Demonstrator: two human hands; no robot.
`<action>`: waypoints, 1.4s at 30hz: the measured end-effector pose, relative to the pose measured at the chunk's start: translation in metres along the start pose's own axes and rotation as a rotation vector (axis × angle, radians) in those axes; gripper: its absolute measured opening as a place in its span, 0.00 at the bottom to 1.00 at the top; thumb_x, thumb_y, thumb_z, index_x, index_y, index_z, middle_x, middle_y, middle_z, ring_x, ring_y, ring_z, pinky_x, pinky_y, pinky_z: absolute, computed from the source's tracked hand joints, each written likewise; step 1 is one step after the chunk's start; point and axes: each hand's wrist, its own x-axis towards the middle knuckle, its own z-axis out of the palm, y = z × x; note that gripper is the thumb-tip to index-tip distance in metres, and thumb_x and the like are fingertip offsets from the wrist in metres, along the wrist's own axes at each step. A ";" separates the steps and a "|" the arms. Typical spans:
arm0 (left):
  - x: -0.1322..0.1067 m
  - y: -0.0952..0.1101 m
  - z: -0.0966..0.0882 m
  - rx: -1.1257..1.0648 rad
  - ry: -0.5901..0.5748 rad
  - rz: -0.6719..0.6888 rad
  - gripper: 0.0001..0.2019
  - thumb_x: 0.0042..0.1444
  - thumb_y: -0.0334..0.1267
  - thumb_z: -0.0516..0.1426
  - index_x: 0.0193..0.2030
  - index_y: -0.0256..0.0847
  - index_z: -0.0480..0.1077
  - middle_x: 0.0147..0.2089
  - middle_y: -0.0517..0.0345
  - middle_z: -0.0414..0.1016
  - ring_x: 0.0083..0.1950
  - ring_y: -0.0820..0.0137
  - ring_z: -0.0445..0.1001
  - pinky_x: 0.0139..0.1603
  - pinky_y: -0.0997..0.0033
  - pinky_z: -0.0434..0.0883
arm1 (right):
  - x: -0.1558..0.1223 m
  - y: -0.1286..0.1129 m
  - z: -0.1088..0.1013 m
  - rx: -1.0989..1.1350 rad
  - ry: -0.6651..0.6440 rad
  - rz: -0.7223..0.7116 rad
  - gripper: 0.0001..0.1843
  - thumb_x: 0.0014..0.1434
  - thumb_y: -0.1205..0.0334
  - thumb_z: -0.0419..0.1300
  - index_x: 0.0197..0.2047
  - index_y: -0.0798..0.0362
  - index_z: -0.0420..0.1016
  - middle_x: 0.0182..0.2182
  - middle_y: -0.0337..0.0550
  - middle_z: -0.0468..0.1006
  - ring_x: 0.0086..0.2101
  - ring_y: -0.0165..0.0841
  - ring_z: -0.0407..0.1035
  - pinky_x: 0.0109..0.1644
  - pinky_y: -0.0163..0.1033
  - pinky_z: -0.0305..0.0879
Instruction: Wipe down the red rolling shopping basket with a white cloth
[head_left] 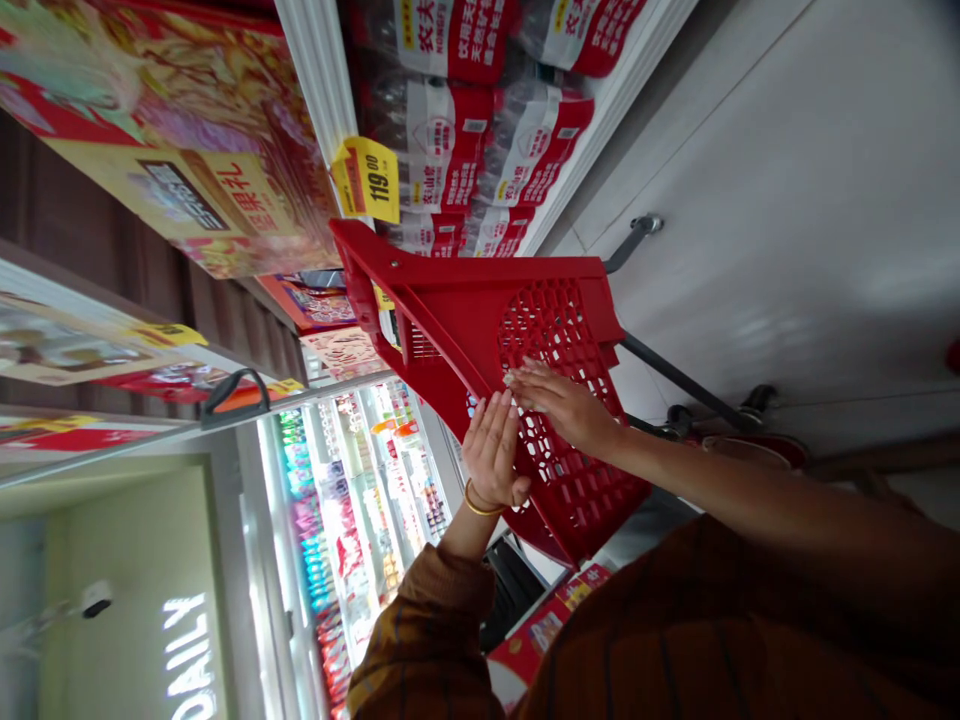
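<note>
Several large surfaces are cut off by the sideways view: white tiled floor [787, 150] on the right, a shelf of bottled-water packs [480, 150] along the top, and a lit cooler [352, 500] at lower left, its goods too blurred to read. Open floor lies beyond the red perforated basket [465, 310], which sits tilted on a wheeled frame [675, 378] at the floor's edge beside the shelf; its lower corner is hidden behind a brown sleeve [675, 640]. The right hand [562, 400] lies flat, released, on the mesh wall. The left hand [491, 450], wearing a gold bangle [480, 505], rests unclenched against the same wall, just beside it. A yellow price tag [367, 180] hangs near the basket's rim.
</note>
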 end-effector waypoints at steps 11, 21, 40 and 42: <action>0.003 0.000 -0.006 0.032 -0.093 0.007 0.40 0.65 0.59 0.29 0.67 0.30 0.57 0.60 0.37 0.71 0.68 0.56 0.61 0.68 0.48 0.59 | -0.023 -0.020 -0.007 -0.018 -0.015 -0.111 0.20 0.67 0.69 0.50 0.60 0.52 0.69 0.55 0.50 0.75 0.60 0.37 0.64 0.63 0.51 0.66; 0.074 -0.044 -0.017 0.053 -0.258 0.121 0.30 0.65 0.56 0.44 0.63 0.37 0.63 0.59 0.43 0.73 0.67 0.55 0.64 0.70 0.38 0.47 | -0.025 -0.022 -0.021 0.006 0.014 -0.090 0.21 0.65 0.66 0.49 0.60 0.51 0.68 0.50 0.47 0.78 0.53 0.36 0.71 0.56 0.46 0.72; 0.088 -0.050 -0.009 -0.081 -0.438 0.165 0.41 0.64 0.62 0.32 0.48 0.34 0.76 0.49 0.41 0.80 0.56 0.55 0.76 0.55 0.51 0.74 | 0.010 0.093 -0.033 -0.157 0.207 0.278 0.26 0.68 0.61 0.48 0.68 0.42 0.55 0.65 0.42 0.63 0.67 0.39 0.51 0.70 0.59 0.50; 0.088 -0.050 -0.009 -0.090 -0.436 0.164 0.40 0.64 0.62 0.32 0.48 0.34 0.76 0.49 0.41 0.80 0.55 0.55 0.76 0.55 0.51 0.74 | 0.005 0.090 -0.032 -0.155 0.207 0.253 0.26 0.68 0.64 0.45 0.68 0.42 0.56 0.65 0.41 0.64 0.66 0.37 0.52 0.70 0.58 0.50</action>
